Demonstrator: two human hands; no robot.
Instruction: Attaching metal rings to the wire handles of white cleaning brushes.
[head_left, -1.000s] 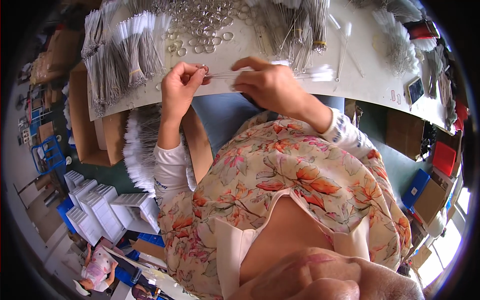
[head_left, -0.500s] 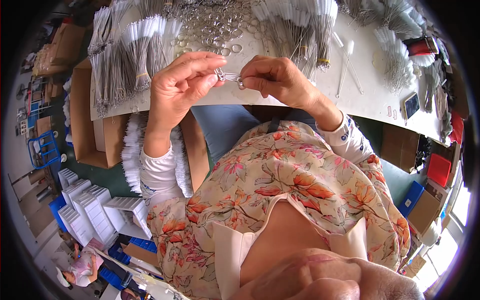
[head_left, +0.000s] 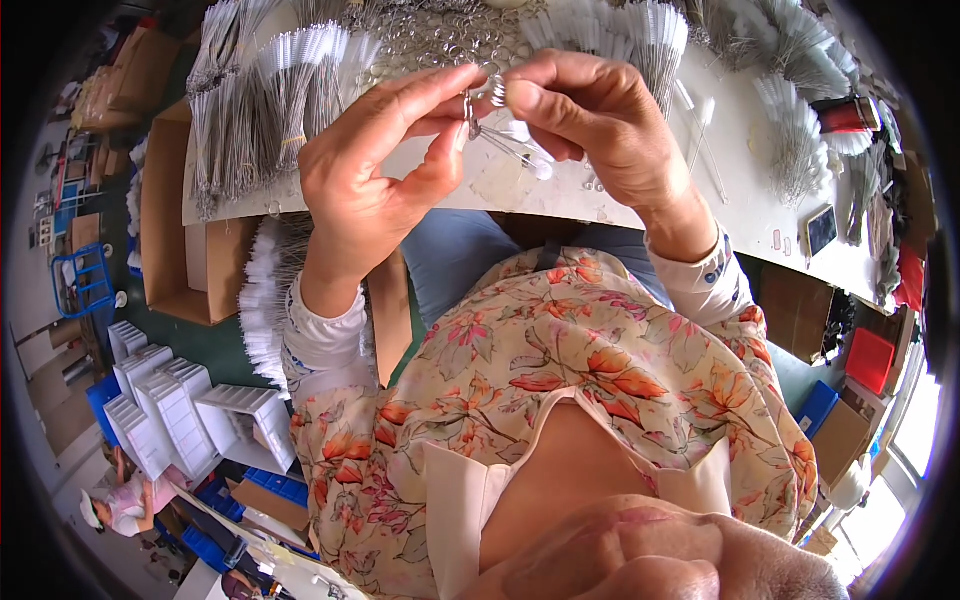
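In front of my chest, just over the table's near edge, my left hand (head_left: 390, 150) is closed in a pinch. Between its fingertips are a metal ring (head_left: 469, 104) and the looped wire ends of a few small brushes. The brushes (head_left: 520, 150) slant down to the right, their white bristle heads under my right hand. My right hand (head_left: 605, 115) is closed, thumb against forefinger, on several small metal rings (head_left: 497, 92) stacked side by side. These rings almost touch the left fingertips. Whether they are threaded on the wires I cannot tell.
Many loose metal rings (head_left: 440, 40) lie behind my hands on the white table (head_left: 400, 185). Bundled wire brushes (head_left: 295, 95) stand at left, more bundles (head_left: 655, 50) at right. A phone (head_left: 821, 230) lies far right. Cardboard box (head_left: 225, 265) below left; a person (head_left: 135, 500) is farther off.
Both hands have risen and moved farther over the table. The brushes, earlier stretched between my hands, now hang slanting below them, and the rings in my right hand are turned toward the left fingertips.
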